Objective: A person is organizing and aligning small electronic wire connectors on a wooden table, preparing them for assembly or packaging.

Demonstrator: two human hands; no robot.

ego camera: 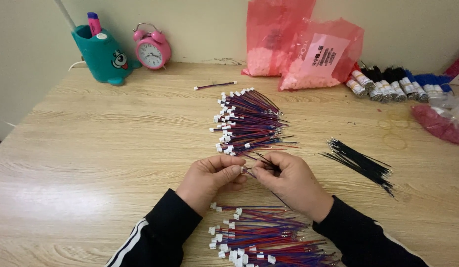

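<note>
Spreading across nearly the whole view is a pale wood-grain desk [91, 148], and everything else lies on it. Against the back wall lean two pink plastic bags [308, 44] of small pale parts, one bearing a white label. To the left stand a teal whale-shaped pen holder [103, 54] and, just beside it, a pink twin-bell alarm clock [152, 49]. At the right edge lie bundles of black and blue wire wrapped with white bands [392, 84], and near them another pink bag [439, 123].

A fanned pile of red-and-blue wires with white connectors [244, 121] lies in the middle of the desk. A second pile of the same kind [259, 237] sits at the near edge, between the black sleeves. A sheaf of thin black wires [360, 163] lies to the right, well apart from the hands. One lone connector wire [214, 85] rests near the back.

Both hands meet between the two piles. The left hand [209, 178] has its grip pinched on a small white connector [243, 169], thumb and forefinger closed on it. The right hand [291, 183] has its grip clenched on a thin dark wire [264, 160], its fingertips touching those of the left, the wire's end at the connector.
</note>
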